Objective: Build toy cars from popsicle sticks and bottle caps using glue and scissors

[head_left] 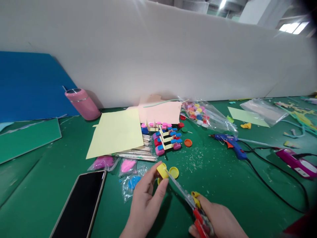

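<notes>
On the flat green tabletop [111, 205], the rectangular black-screened phone [79, 205] lies left of the short yellow cylindrical cap [162, 171] in the left hand [147, 200]. Behind the cap sits the cluster of multicoloured stick-and-cap models [168, 139], between the flat pale-yellow sheet [117, 132] at left and the blue plastic glue gun [238, 149] at right.

A phone [79, 205] lies left of the left fingers [160, 193]; a bottle [83, 104] is beyond them, also left; far right of them, a power strip [296, 162].
</notes>
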Demonstrator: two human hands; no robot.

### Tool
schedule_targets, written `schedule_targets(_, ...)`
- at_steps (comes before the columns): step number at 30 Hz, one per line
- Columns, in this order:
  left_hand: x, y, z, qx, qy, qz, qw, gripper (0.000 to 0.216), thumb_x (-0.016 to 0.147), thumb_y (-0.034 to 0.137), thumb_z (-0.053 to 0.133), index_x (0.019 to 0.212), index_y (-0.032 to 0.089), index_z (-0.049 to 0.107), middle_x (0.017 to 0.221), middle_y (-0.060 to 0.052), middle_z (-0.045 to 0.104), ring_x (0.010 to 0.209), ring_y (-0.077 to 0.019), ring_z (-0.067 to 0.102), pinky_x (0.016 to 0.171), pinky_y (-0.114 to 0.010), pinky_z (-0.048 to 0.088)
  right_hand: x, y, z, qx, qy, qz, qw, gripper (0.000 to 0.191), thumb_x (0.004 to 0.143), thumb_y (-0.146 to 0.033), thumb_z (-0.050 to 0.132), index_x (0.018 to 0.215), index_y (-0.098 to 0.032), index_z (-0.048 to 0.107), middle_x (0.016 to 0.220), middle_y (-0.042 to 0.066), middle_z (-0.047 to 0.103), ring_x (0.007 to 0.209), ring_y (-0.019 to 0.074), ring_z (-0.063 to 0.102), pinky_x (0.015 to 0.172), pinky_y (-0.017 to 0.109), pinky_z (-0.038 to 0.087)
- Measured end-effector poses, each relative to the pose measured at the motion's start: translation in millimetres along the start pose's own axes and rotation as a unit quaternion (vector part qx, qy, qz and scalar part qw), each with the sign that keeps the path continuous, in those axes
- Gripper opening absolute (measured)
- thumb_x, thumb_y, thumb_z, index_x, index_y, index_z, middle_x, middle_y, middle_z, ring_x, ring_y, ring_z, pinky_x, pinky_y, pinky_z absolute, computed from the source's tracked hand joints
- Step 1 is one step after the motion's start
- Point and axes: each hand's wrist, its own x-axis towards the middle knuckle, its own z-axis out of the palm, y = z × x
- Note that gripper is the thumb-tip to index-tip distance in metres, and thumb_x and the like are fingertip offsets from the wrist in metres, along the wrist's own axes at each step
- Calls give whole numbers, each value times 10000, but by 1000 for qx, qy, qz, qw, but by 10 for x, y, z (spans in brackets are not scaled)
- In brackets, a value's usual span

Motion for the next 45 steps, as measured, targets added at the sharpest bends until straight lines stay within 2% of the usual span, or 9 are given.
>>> schedule_targets(3, 14, 55, 13, -67, -14, -53, 996, 349, 774, 291, 548, 1091, 145, 565, 940, -103, 653, 782, -193, 608, 674, -293, 511, 27, -82, -134, -108, -56, 3, 993, 199, 582, -342, 602, 730, -229, 529, 538, -8, 608, 437, 188, 539, 411, 237, 295)
schedule_targets(5, 22, 70, 27, -86, -7, -63, 994, 333, 760, 284, 570, 1063, 148, 586, 933, -95, 652, 768, -186, 598, 664, -283, 507, 38, -143, -215, -110, -94, 11, 989, 176, 598, -340, 588, 717, -231, 517, 590, -5, 624, 462, 174, 540, 417, 227, 303)
schedule_targets(11, -10, 35, 47, -74, 33, -23, 996, 285, 753, 230, 587, 1037, 215, 599, 850, -26, 643, 727, -145, 571, 643, -228, 488, 49, -223, -255, 17, -115, 68, 991, 241, 595, -350, 618, 763, -231, 492, 531, -45, 575, 495, 135, 523, 434, 190, 324)
schedule_targets(16, -35, 26, 31, -38, 46, 11, 998, 252, 754, 209, 580, 1005, 222, 601, 813, -12, 633, 713, -138, 564, 644, -219, 477, 53, -228, -213, 41, -121, 83, 988, 277, 574, -333, 632, 691, -209, 413, 538, -48, 528, 483, 103, 453, 449, 190, 305)
schedule_targets(23, -5, 30, 39, -42, 30, -20, 998, 208, 750, 269, 574, 928, 170, 616, 692, -18, 615, 595, -133, 537, 535, -219, 452, 55, -248, -274, 121, -172, 54, 976, 194, 620, -226, 576, 757, -203, 442, 554, -69, 508, 486, 80, 417, 466, 178, 325)
schedule_targets(30, 6, 85, 23, -72, 36, -49, 996, 210, 741, 281, 593, 896, 146, 634, 675, -29, 629, 563, -120, 531, 499, -204, 450, 39, -162, -176, 117, -133, 41, 983, 438, 524, -167, 632, 937, -199, 490, 621, -53, 569, 549, 124, 508, 456, 182, 345)
schedule_targets(37, 1, 98, 36, -106, 52, -37, 992, 242, 729, 253, 615, 955, 170, 638, 797, -42, 674, 679, -147, 609, 575, -207, 501, 62, -248, -229, 40, -55, 59, 996, 263, 589, -311, 660, 789, -213, 520, 690, -14, 579, 576, 142, 510, 504, 213, 389)
schedule_targets(42, -30, 142, 52, -102, 126, -9, 987, 248, 727, 243, 618, 971, 202, 638, 889, -26, 673, 803, -162, 619, 705, -222, 507, 96, -265, -248, 43, -58, 12, 997, 330, 641, -406, 653, 881, -237, 502, 765, -13, 574, 642, 161, 520, 549, 235, 390)
schedule_targets(45, -53, 119, 24, -79, 125, 15, 989, 276, 739, 231, 604, 1013, 200, 621, 962, -41, 661, 860, -175, 612, 749, -237, 502, 127, -242, -182, 44, -38, -6, 998, 317, 650, -369, 648, 869, -224, 469, 793, -2, 556, 660, 163, 514, 557, 242, 384)
